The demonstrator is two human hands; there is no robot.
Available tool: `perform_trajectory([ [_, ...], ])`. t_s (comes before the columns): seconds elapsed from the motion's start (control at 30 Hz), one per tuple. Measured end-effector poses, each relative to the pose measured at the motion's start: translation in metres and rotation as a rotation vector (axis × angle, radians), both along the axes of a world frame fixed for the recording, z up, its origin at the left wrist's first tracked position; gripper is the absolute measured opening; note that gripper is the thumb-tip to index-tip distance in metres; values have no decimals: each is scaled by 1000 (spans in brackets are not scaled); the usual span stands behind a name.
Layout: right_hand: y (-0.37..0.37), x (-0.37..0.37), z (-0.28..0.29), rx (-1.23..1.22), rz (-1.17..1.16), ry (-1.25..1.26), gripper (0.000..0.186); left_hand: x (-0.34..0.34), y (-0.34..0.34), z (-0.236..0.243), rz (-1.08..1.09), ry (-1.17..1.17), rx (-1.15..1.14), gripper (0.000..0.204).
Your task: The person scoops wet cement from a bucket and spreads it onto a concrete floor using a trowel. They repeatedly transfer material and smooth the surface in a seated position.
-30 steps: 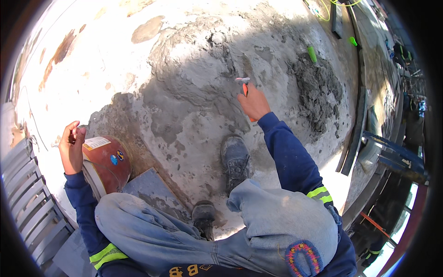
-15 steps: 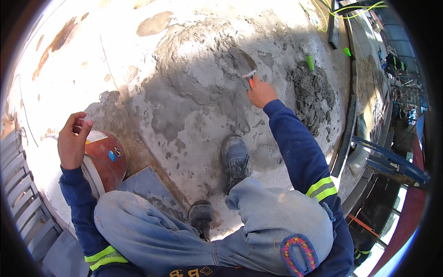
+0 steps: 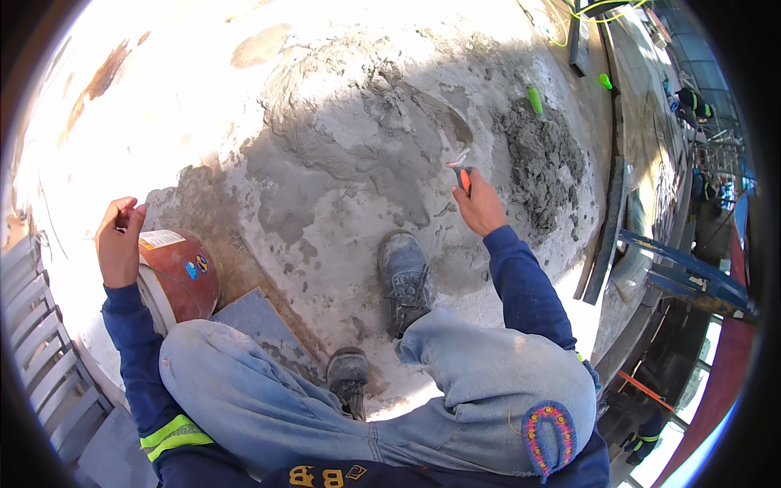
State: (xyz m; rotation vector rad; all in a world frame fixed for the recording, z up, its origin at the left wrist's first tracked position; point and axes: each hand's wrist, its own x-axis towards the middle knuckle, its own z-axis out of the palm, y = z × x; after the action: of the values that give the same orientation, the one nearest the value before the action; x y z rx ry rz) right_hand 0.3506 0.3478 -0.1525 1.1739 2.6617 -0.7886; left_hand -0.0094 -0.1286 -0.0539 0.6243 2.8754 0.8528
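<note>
- Right hand (image 3: pixel 482 203): clamped on trowel (image 3: pixel 464 175) handle; blade at wet mortar (image 3: pixel 350 154), mid-slab (image 3: pixel 338 293).
- Left hand (image 3: pixel 120 244): loosely curled, part-open, beside red bucket (image 3: pixel 191 281).
- Mortar heap (image 3: pixel 543 167): toward slab's right edge, green object (image 3: pixel 534 100) at its far end.

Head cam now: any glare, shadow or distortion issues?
Head view, upper left: glare washes out the floor. Head view, centre: shadow falls across the mortar; the trowel blade blends in. Head view, edges: fisheye bowing, black rim.
</note>
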Motion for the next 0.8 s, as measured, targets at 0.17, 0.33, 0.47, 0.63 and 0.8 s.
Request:
perform_trajectory([
  [0.17,52,50,-16,-408,-426,104,32,10,-38,-14,-91,368,-265,36],
  [0.33,128,33,-57,-526,-534,174,25,11,-21,-4,-123,290,-372,50],
  [0.47,181,-56,-62,-524,-365,149,26,13,-22,-1,-114,299,-449,49],
  [0.63,241,-173,-69,-479,-98,92,27,14,-12,3,-81,267,-386,43],
  [0.8,249,-241,-62,-488,109,7,29,17,-18,-2,-56,258,-385,37],
])
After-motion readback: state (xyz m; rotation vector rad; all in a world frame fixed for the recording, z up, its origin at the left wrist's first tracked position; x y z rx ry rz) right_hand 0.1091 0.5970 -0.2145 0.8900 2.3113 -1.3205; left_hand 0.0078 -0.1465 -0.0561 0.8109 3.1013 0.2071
